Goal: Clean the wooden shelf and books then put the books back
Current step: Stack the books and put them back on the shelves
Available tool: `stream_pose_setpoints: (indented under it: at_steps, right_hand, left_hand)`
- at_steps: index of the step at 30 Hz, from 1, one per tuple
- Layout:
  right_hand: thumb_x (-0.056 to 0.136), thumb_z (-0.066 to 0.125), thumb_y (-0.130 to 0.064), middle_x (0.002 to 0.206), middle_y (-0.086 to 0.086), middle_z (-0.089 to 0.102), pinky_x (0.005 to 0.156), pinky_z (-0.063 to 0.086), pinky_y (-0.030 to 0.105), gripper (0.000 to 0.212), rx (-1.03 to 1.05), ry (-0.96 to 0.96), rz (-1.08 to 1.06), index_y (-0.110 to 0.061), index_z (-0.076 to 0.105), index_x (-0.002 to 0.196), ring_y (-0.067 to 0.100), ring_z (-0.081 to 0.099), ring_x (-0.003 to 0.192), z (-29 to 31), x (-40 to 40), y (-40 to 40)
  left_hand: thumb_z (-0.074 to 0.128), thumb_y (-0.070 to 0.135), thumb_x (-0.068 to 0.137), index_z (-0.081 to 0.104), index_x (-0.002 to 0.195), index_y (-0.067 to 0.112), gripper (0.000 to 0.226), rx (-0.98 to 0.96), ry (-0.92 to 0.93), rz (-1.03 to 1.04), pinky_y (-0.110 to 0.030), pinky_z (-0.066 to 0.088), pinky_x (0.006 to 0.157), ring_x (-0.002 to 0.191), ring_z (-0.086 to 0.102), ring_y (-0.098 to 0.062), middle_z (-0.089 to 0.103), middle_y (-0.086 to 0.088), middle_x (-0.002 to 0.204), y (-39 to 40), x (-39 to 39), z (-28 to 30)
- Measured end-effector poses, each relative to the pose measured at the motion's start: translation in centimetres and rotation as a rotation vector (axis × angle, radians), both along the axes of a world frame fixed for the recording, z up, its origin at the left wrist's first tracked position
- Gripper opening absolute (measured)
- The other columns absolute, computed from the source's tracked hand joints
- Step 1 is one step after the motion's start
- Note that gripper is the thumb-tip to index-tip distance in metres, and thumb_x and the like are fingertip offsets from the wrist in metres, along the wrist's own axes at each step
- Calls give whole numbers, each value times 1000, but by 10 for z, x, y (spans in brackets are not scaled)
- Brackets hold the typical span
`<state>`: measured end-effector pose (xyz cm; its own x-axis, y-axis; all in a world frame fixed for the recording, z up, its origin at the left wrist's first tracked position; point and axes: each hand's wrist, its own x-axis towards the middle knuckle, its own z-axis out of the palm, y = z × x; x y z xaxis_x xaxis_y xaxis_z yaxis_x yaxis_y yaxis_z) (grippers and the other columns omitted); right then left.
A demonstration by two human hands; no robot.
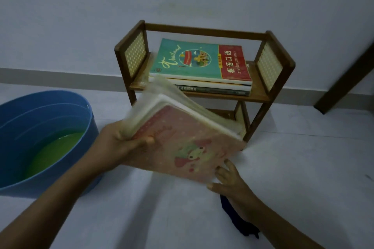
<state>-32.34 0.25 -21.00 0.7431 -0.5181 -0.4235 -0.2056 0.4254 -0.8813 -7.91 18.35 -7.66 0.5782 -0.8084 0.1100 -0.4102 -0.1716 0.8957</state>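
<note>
Left grip (123, 143) pinches the pink cartoon-covered notebook stack (182, 137) at centre frame; right grip (226, 180), fingers spread, should be kept supporting beneath.

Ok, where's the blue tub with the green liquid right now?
In the head view the blue tub stands on the floor at the far left, left of the wooden shelf and just beyond the left hand holding the pink book.
</note>
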Motion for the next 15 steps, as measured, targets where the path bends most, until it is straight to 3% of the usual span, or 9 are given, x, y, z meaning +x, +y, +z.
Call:
stream_pose_setpoints:
  at_steps: [2,5,6,9,12,15]
  right_hand:
    - [67,86,-13,128,-2,63,86,54,29,78,-111,-61,8,-23,44,132,16,59,119,10,7,-8]
    - [87,67,0,116,4,66,78,56,21,38,-292,-4,-61,-15,54,119,20,64,109,16,14,-22]
    - [90,62,1,112,4,66,76,55,18,29,-359,32,-54,-15,56,113,21,63,107,14,15,-25]
    - [94,53,0,101,-4,64,70,51,9,27,-488,147,-17,-26,56,100,12,62,95,3,18,-23]
    - [94,53,-1,104,2,64,65,46,1,22,-578,238,-16,-9,61,112,8,59,92,-15,16,-19]
    - [92,57,-3,116,2,62,73,45,-1,30,-591,257,-3,-9,57,121,15,58,106,-34,11,-13]
  left_hand:
    - [86,61,45,79,82,34,47,-55,228,18,-16,57,58,76,74,-4,78,11,82,5,-1,-19]
    - [86,45,60,77,81,38,24,-54,315,39,-22,61,64,81,74,-10,78,7,87,9,-5,-50]
    - [84,47,60,77,83,35,27,-48,330,33,-23,61,65,84,74,-12,77,5,90,10,-6,-63]
    - [81,71,44,73,90,37,58,5,371,63,-28,61,65,87,73,-16,75,4,99,16,-11,-99]
    - [77,71,52,73,95,22,65,22,338,86,-45,61,76,89,71,-28,74,-7,98,27,-7,-131]
    - [72,77,56,74,94,38,55,8,324,73,-34,61,76,88,72,-21,75,1,98,32,-7,-147]
